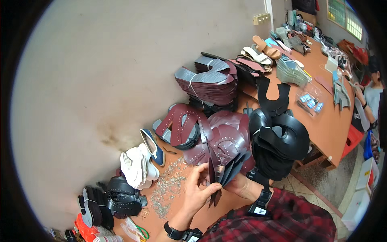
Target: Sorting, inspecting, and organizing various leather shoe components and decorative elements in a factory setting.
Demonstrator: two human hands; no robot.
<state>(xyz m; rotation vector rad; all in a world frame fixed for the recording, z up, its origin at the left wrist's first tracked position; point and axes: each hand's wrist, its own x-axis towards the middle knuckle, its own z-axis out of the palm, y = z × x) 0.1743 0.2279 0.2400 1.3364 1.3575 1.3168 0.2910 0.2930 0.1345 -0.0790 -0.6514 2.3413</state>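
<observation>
Above the near part of the table, my left hand (201,187) pinches the edge of some dark maroon leather shoe-upper pieces (215,171), its thumb across the front. My right hand (242,187) holds the fanned dark grey pieces (234,169) of the same bundle from below and behind; most of its fingers are hidden. Just beyond both hands lies a loose pile of studded maroon leather uppers (225,131). Left of that pile, more studded maroon straps (177,125) are looped into a coil. Small silvery bits (167,187) lie scattered on the table beside my left hand.
Tied maroon pieces (211,86) are stacked against the wall. Black leather bundles (278,141) stand to the right. A navy shoe (153,147), white pieces (139,167), a black bundle (123,197) and green-handled scissors (142,232) sit left. Another person (373,94) is at the far right.
</observation>
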